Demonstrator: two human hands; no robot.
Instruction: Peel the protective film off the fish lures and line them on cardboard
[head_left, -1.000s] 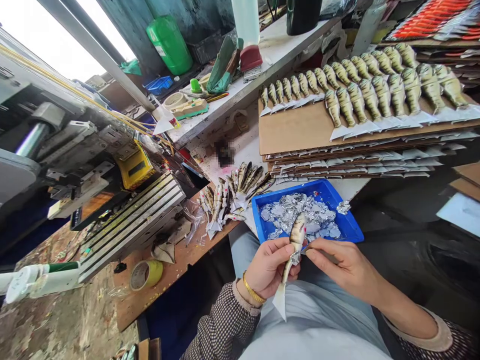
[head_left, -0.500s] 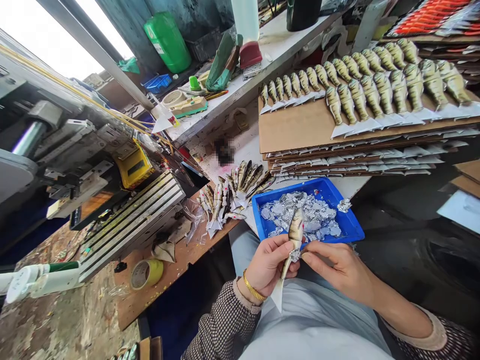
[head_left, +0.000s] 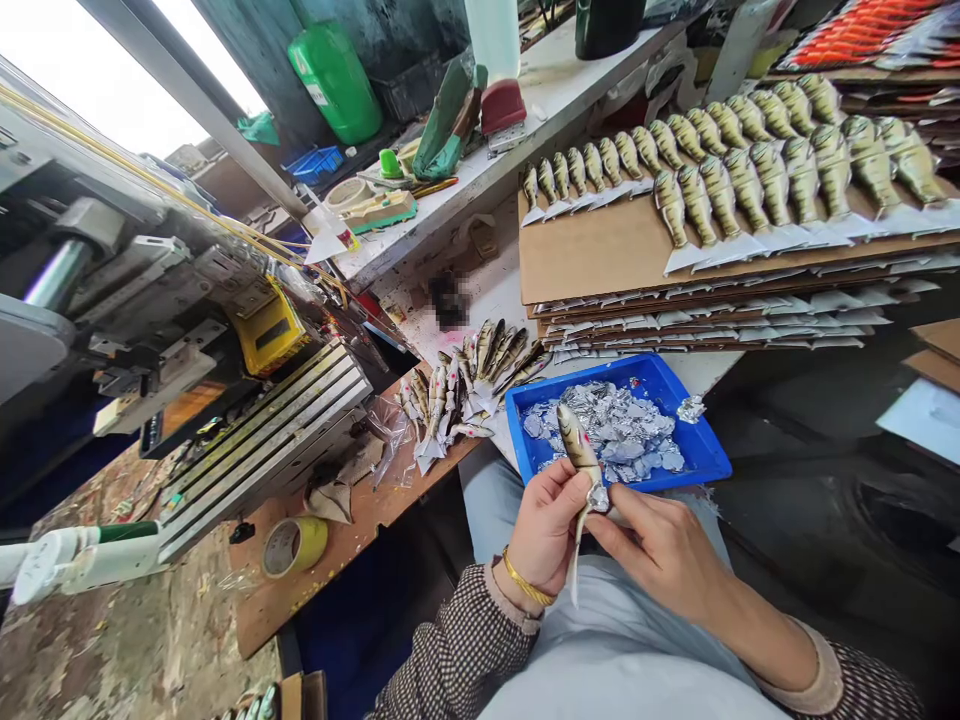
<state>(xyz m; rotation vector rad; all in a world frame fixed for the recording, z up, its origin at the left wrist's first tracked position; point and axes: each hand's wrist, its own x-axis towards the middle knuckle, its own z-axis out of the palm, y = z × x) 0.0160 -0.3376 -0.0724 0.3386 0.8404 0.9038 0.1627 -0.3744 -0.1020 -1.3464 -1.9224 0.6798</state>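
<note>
A slim fish-shaped lure with dark bars, a red spot and a white tail is in my left hand, gripped between thumb and fingers with its head tilted up and left. A crumpled bit of silver foil clings to its lower body. My right hand pinches at this foil with thumb and forefinger; the fingertips are partly hidden. Just beyond both hands is a blue tray filled with foil scraps. Several similar lures lie heaped left of the tray.
Rows of bigger fish lures lie on stacked cardboard sheets at the back right. On the left stands a machine with a slotted metal bed, near a yellow tape roll. A green jug stands at the back.
The lure has tipped leftward and turned in my left hand. My right hand has shifted slightly left and down, staying at the foil.
</note>
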